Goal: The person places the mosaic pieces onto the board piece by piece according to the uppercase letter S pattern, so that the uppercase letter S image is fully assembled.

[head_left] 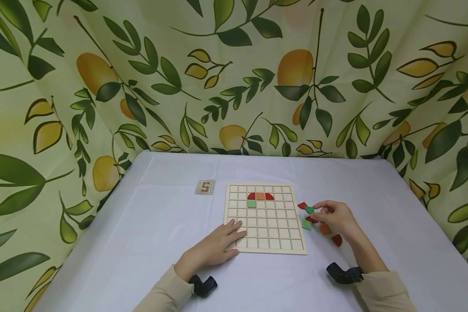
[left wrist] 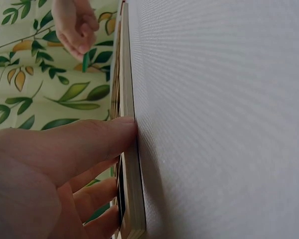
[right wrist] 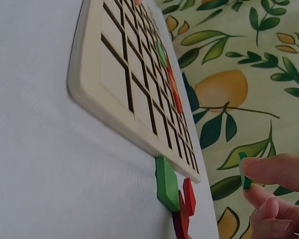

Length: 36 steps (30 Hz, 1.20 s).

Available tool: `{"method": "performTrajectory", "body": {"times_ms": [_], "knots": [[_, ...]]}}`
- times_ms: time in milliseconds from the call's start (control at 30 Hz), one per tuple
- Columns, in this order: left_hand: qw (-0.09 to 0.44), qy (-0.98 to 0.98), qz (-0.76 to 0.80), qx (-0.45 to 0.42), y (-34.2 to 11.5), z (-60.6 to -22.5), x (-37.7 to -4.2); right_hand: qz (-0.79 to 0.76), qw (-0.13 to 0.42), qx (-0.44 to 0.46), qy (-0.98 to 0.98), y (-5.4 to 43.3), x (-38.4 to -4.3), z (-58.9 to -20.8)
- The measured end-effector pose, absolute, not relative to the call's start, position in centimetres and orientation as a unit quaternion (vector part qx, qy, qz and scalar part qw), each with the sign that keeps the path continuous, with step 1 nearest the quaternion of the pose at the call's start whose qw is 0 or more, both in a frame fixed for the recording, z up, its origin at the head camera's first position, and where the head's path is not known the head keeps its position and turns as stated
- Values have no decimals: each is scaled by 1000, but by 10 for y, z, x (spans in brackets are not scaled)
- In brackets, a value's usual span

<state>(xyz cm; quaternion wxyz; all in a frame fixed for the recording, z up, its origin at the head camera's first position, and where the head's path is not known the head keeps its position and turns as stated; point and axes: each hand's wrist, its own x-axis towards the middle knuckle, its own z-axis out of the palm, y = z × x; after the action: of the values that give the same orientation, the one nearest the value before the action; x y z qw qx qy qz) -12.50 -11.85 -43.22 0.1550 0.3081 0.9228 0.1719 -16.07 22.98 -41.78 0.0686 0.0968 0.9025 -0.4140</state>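
Note:
A wooden grid board (head_left: pixel 269 251) lies flat on the white table. My left hand (head_left: pixel 216 245) rests at its lower left, straight fingers over the squares and the thumb (left wrist: pixel 120 130) against the near edge. Beyond the board's right edge, my right hand (head_left: pixel 337 216) pinches a small green tile (right wrist: pixel 244 170) between thumb and forefinger, raised above the tabletop. Near the top of the grid, an orange tile (head_left: pixel 260 196) sits between two rounded red tiles (head_left: pixel 251 196), with a green tile (head_left: pixel 251 203) under the left red one.
Loose pieces lie right of the board: a green tile (head_left: pixel 306 224), an orange tile (head_left: pixel 325 229) and several red ones, including a rounded red tile (head_left: pixel 337 240). A small pattern card (head_left: pixel 204 187) showing an S-like figure lies beyond the upper left corner. A leaf-print curtain (head_left: pixel 234 86) hangs behind the table.

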Motion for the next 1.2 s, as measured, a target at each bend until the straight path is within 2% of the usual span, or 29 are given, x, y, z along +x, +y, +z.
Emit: {"method": "performTrajectory", "body": {"times_ms": [633,900,1200], "knots": [[151,923,165,314,-119,-435,-125,-459,75,53,884,199,-166,-408],[152,924,162,310,-118,-436,-127,-464,56,12,884,191,-172,-407],[155,922,170,312,-119,-434,-127,-471,70,21,879,175,-178,-407]]}}
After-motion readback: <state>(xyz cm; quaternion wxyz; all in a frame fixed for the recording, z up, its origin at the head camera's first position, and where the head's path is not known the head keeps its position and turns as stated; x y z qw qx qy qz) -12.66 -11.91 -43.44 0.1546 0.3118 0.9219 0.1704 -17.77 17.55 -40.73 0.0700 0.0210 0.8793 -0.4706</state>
